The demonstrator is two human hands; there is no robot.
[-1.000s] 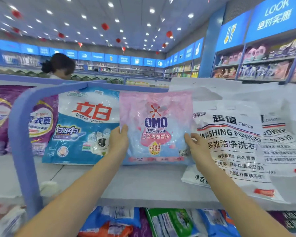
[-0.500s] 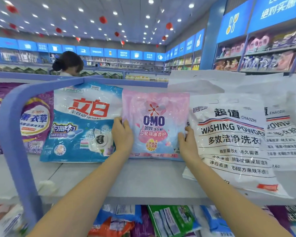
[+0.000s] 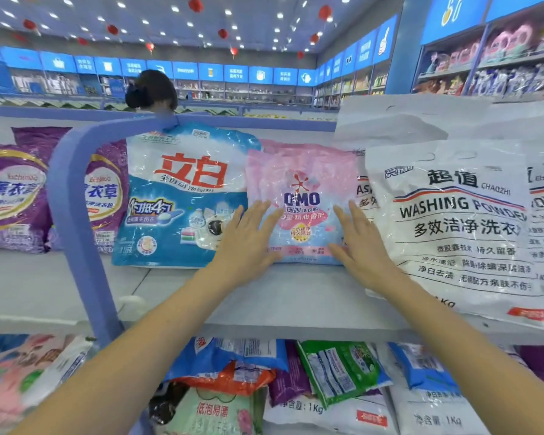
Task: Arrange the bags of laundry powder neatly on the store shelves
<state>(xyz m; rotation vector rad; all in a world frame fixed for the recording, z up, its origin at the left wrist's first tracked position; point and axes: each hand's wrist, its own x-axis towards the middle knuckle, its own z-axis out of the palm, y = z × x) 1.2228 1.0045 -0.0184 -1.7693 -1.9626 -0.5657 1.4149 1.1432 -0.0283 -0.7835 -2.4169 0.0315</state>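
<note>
The pink OMO bag (image 3: pixel 299 183) is standing on the shelf (image 3: pixel 280 296) straight ahead of both hands. Its long axis is running up and down, and it is sitting between the blue bag (image 3: pixel 182 196) on its left and the white washing powder bag (image 3: pixel 459 221) on its right. The left hand (image 3: pixel 248 237) is lying open with straight, spread fingers at the pink bag's lower left corner, also overlapping the blue bag's edge. The right hand (image 3: pixel 361 243) is doing the same at the lower right corner, so neither is sitting nearer than the other, and neither is gripping anything. Half a second ago both were holding the bag by its side edges; now the fingers are flattening out, and the bag appears to be standing by itself.
</note>
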